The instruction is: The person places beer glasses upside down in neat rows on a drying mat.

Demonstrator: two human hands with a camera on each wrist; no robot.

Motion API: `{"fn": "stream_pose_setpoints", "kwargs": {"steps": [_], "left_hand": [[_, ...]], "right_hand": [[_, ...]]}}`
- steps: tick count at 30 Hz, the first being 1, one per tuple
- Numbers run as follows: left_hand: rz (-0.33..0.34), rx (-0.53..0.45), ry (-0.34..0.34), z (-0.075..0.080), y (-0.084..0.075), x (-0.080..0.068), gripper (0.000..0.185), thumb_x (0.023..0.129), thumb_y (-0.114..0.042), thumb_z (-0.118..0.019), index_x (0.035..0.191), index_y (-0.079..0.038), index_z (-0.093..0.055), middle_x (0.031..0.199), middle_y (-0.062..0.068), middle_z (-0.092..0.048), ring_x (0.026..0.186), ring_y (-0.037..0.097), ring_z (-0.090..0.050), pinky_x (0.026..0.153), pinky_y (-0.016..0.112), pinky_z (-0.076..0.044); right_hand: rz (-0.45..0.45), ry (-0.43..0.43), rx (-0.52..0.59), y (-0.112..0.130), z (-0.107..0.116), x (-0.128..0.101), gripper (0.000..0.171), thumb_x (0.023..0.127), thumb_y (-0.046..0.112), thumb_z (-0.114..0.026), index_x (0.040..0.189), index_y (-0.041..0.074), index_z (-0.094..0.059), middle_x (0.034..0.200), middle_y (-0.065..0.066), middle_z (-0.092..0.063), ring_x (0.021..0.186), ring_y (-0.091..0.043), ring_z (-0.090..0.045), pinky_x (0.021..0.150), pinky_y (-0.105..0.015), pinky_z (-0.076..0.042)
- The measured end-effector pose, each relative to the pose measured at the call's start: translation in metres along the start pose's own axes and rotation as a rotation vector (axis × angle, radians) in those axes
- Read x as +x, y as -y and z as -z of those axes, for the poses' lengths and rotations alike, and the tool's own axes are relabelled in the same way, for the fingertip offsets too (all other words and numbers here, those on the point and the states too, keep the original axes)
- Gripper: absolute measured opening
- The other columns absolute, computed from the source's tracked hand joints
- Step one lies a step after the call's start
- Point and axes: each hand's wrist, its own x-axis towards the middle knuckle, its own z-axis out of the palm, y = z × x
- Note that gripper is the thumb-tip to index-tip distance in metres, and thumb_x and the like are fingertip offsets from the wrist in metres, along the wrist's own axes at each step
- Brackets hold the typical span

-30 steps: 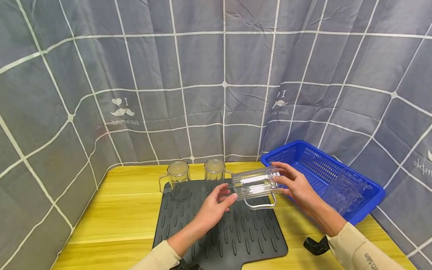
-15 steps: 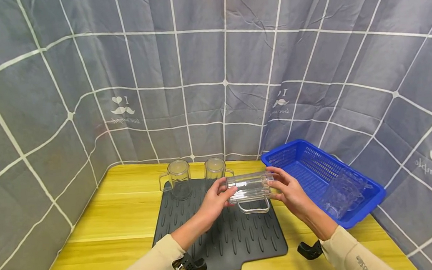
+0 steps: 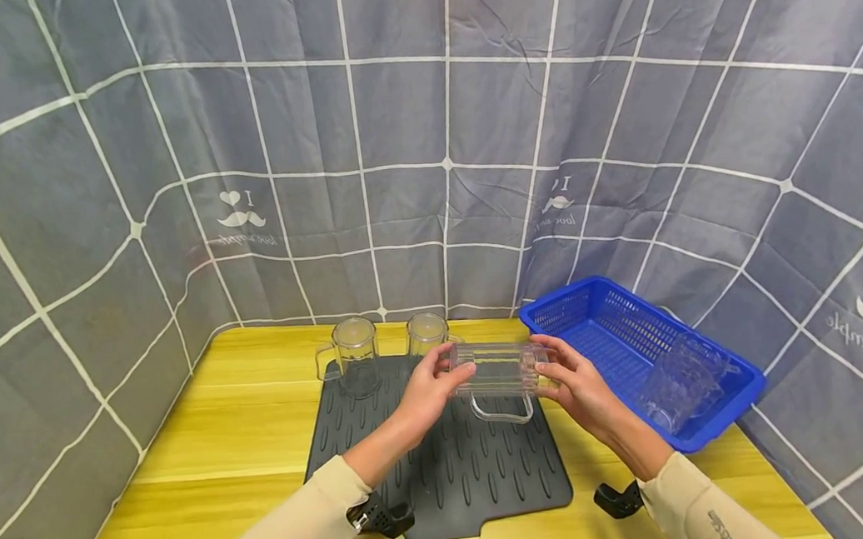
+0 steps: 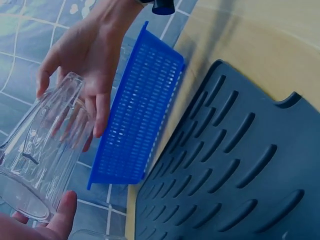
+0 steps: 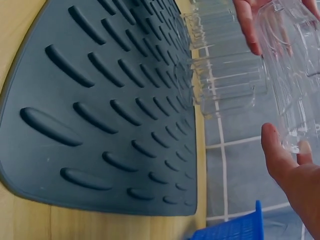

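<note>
While both arms reach forward over a wooden table (image 3: 218, 443), the left hand (image 3: 431, 395) and the right hand (image 3: 581, 386) grasp a clear ribbed mug (image 3: 497, 367) between them, one at each end. The mug lies sideways in the air above the right part of a dark mat (image 3: 484, 487), its handle pointing down toward the person. Each thumb is on the near side.

Two more clear mugs stand by the mat's far edge: a left-hand mug (image 3: 357, 358) at the far left corner, its handle jutting left past the mat's border, and a right-hand mug (image 3: 427, 337), partly hidden by the left hand, with a gap between the two. Slanted raised ridges cover the mat, and its near edge has a stepped notch.

A strip of bare wood separates the mat's right edge from a blue slotted basket (image 3: 609, 356), set at an angle with clear glassware (image 3: 680, 386) in its near end. Wider bare wood spreads left of the mat. A grey curtain with white grid lines (image 3: 406, 121) closes off the back and sides.
</note>
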Motion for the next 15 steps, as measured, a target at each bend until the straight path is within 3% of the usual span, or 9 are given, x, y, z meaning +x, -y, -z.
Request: {"fn": "stream_pose_setpoints", "kwargs": {"steps": [6, 11, 15], "left_hand": [[-0.036, 0.079, -0.028, -0.001, -0.006, 0.01, 0.064, 0.097, -0.036, -0.065, 0.15, -0.008, -0.043, 0.136, 0.019, -0.053, 0.114, 0.031, -0.062, 0.097, 0.049, -0.051], [-0.08, 0.162, -0.043, -0.004, -0.014, 0.021, 0.06, 0.095, -0.038, -0.066, 0.146, -0.011, -0.05, 0.127, 0.016, -0.059, 0.106, 0.027, -0.062, 0.087, 0.04, -0.052], [-0.112, 0.209, -0.038, -0.006, -0.023, 0.027, 0.061, 0.095, -0.04, -0.067, 0.147, -0.014, -0.05, 0.13, 0.017, -0.058, 0.105, 0.028, -0.063, 0.085, 0.041, -0.052]], "right_hand": [[-0.006, 0.006, -0.004, -0.005, 0.003, -0.003, 0.041, 0.102, 0.006, -0.053, 0.142, 0.012, -0.045, 0.13, -0.006, -0.049, 0.116, -0.018, -0.059, 0.092, -0.032, -0.056], [-0.004, -0.007, -0.016, -0.007, 0.005, -0.002, 0.052, 0.101, 0.005, -0.055, 0.149, -0.001, -0.035, 0.131, -0.007, -0.049, 0.113, -0.011, -0.058, 0.093, -0.027, -0.054], [-0.001, -0.029, -0.063, -0.006, 0.008, -0.001, 0.056, 0.1, 0.004, -0.056, 0.15, -0.005, -0.032, 0.141, -0.01, -0.041, 0.115, -0.009, -0.054, 0.097, -0.025, -0.052]]}}
